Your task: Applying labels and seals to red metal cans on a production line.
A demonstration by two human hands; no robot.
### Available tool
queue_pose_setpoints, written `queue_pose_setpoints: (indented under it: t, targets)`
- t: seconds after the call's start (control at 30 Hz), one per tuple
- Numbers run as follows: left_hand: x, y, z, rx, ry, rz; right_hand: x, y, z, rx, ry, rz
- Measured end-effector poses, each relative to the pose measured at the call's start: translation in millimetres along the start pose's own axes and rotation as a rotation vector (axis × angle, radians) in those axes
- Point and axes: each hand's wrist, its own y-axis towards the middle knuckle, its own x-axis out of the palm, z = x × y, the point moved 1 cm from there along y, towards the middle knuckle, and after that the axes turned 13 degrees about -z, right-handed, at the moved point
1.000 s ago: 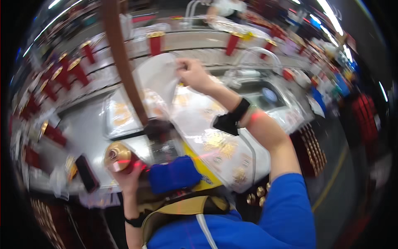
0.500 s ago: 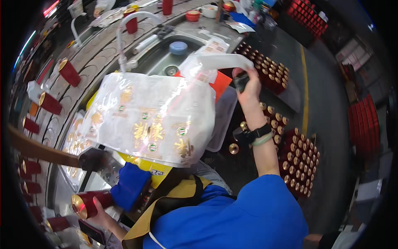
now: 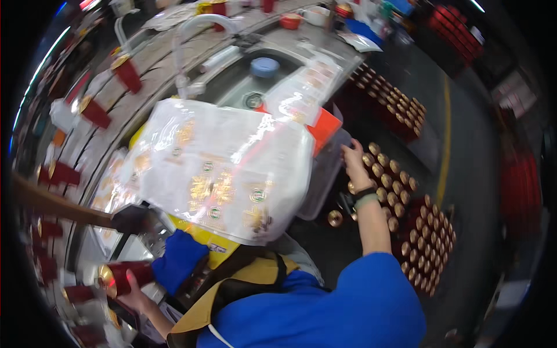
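My left hand [image 3: 134, 294] is wrapped round a dark red cylinder [image 3: 132, 276] with a gold end, lying on its side by a blue cloth [image 3: 181, 261]. To the right, my right hand [image 3: 354, 163] has its fingers curled close to the edge of a translucent plastic tub [image 3: 329, 184]; blur hides whatever they may hold. Before me lies a large white glossy sheet [image 3: 223, 168] with gold print. A narrower printed strip [image 3: 304, 93] lies flat beyond it, with an orange piece [image 3: 324, 131] beside it.
A steel sink [image 3: 235, 95] with a white faucet [image 3: 181, 55] is behind the sheet. Several gold-topped red cylinders [image 3: 426, 243] stand in blocks on the right. More red cylinders [image 3: 126, 73] sit along the left counter. A brown bar [image 3: 64, 203] juts in from the left.
My right hand has come down and toward me, away from the strip. The strip, raised and bent before, now lies flat. The left hand keeps its hold on the red cylinder.
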Motion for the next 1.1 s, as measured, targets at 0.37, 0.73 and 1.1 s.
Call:
queue_pose_setpoints:
  t: [0.37, 0.73, 1.1]
  targets:
    - [14.5, -19.4, -3.3, 0.041, -0.02, 0.103, 192.3, -99.9, -218.4, -0.902, -0.606, -0.694]
    - [23.3, -28.7, 18.3, -0.053, -0.083, 0.103, 470.9, -156.4, -193.0, -1.208, -0.957, -1.235]
    - [24.9, -36.1, 21.5, -0.196, 0.025, 0.113, 620.8, -200.4, -162.8, -1.132, -1.193, -1.467]
